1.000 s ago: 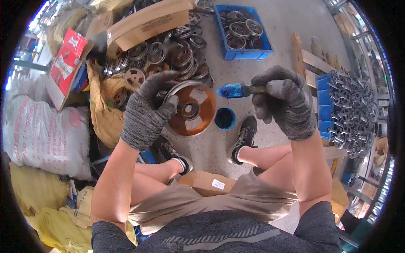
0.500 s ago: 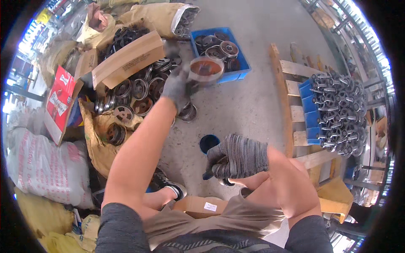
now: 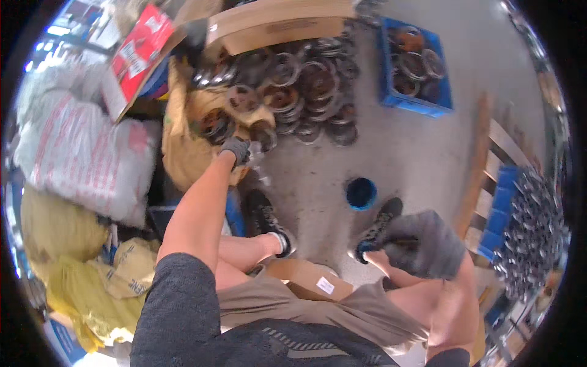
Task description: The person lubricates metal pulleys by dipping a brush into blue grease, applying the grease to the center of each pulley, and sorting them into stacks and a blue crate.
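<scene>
My left hand (image 3: 237, 150), in a grey knit glove, reaches down beside the opened brown paper sack (image 3: 177, 156). Its fingers touch or nearly touch a shiny, blurred thing (image 3: 259, 164); whether they grip it I cannot make out. Just beyond lies a heap of round metal discs (image 3: 318, 82), some rusty brown, others dark or silvery. My right hand (image 3: 428, 244), gloved too and smeared by motion, is curled above my right knee. A small dark blue end (image 3: 365, 246) shows near it, and what the hand holds is unclear.
A blue crate (image 3: 416, 109) holds several discs at the far right. A blue cup (image 3: 361, 193) stands on the floor between my shoes. Right: a wooden pallet (image 3: 477, 159) with a blue bin (image 3: 501, 208) and metal parts. Left: a white sack (image 3: 92, 162). A cardboard box (image 3: 275, 27) lies beyond the heap.
My left hand has moved from beside the blue crate, where it held a rusty-centred disc, back toward the paper sack. My right hand has moved right and lower. The view has shifted.
</scene>
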